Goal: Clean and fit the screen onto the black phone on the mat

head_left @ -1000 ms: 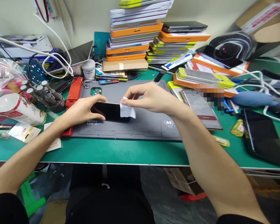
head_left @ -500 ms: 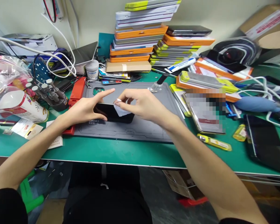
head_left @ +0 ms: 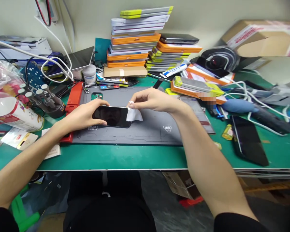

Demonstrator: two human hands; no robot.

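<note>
A black smartphone lies screen up on the grey work mat. Around its left end my left hand is closed, thumb along the near edge and fingers along the far edge. My right hand pinches a white wipe over the phone's right end; the wipe hangs down and covers that corner. Just behind the phone, a small green circuit board rests in a recess of the mat. The black cap of a bottle shows behind my right hand, which hides the rest.
Stacked flat orange, white and yellow boxes stand at the back. On the left are a screwdriver stand, a red holder and a white canister. Another black phone lies right, near cables and a blue-handled tool.
My right hand has drawn the wipe rightward to the phone's end, and the wipe hangs more spread out. My left hand still holds the phone. The camera view has shifted.
</note>
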